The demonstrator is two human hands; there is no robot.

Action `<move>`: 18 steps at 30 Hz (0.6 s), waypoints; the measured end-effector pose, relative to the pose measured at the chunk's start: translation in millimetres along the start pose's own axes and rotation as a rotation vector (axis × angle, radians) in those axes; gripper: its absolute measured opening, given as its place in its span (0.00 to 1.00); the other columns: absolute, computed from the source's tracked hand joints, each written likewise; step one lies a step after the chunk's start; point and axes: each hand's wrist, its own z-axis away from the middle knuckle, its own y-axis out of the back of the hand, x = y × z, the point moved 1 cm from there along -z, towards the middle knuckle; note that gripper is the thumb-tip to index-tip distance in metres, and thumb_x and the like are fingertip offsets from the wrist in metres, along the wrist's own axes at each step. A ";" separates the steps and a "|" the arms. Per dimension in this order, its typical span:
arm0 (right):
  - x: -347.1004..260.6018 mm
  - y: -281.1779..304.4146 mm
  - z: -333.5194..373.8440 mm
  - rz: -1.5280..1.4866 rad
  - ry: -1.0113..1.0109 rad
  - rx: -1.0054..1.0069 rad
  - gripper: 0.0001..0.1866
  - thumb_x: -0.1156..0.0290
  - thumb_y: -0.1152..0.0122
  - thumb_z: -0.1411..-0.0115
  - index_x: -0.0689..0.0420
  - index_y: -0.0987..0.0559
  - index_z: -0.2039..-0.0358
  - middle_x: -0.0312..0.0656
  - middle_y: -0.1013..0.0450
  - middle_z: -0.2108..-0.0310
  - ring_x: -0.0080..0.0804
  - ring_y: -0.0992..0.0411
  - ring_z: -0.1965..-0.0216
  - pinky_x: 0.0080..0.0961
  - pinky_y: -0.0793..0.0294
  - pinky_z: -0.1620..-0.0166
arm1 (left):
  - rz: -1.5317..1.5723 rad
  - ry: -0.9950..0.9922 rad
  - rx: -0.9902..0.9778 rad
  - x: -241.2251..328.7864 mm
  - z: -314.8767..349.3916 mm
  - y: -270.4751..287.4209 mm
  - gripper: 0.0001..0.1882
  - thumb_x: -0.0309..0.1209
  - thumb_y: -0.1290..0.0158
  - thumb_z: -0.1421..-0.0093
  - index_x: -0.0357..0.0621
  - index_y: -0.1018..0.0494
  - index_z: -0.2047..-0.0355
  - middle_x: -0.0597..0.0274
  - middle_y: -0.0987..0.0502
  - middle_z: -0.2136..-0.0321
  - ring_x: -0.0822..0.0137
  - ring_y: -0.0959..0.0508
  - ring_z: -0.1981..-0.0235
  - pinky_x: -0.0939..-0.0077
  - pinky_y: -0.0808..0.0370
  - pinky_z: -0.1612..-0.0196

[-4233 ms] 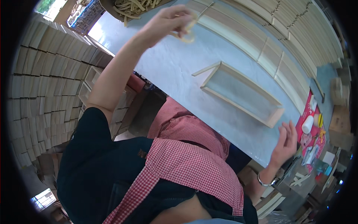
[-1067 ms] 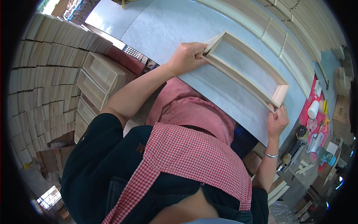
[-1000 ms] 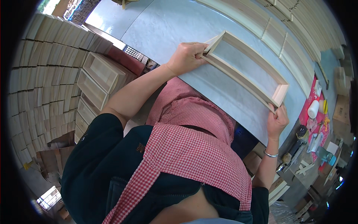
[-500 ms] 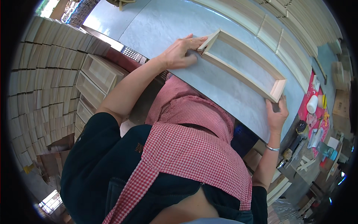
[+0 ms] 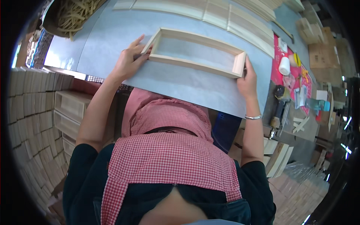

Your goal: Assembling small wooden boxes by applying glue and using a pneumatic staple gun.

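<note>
Here you are at the grey-white tabletop (image 5: 180, 88), with a rectangular pale-wood frame (image 5: 191, 66) between your two hands, near the table's close edge; whether its whole lower edge rests on the surface, I cannot tell; its middle is open, and the tabletop shows through.

Your left hand (image 5: 129, 60) is at the left end, index finger raised, other fingers reaching in by the short left end piece (image 5: 151, 41); I cannot tell whether they pinch the wood or only touch it; that end piece slants outward, and its near end stands apart from the long near rail. Your right hand (image 5: 248, 79) cups the opposite end, fingers along the outside of the short right end piece (image 5: 239, 64), thumb by the near corner; how hard it presses, I cannot tell.

For handling, expect something light, easily borne at its two ends; each rail should be stiff along its length, but the shape as a whole may rack, and the parted left corner looks like the weak spot; dry, bare wood should give fair grip, though thin edges could chip if knocked; best hold is low at both end corners, palms flat against the end pieces, with even pressure; a hard squeeze on the middle of the rails could bow them.
</note>
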 end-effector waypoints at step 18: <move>12.9 -5.2 0.2 -0.116 -0.145 0.061 0.27 0.88 0.41 0.45 0.63 0.27 0.43 0.43 0.35 0.55 0.34 0.32 0.59 0.27 0.27 0.53 | -0.047 0.169 0.072 9.4 -5.5 -4.3 0.26 0.25 0.41 0.44 0.45 0.25 0.43 0.48 0.32 0.36 0.45 0.40 0.30 0.57 0.36 0.33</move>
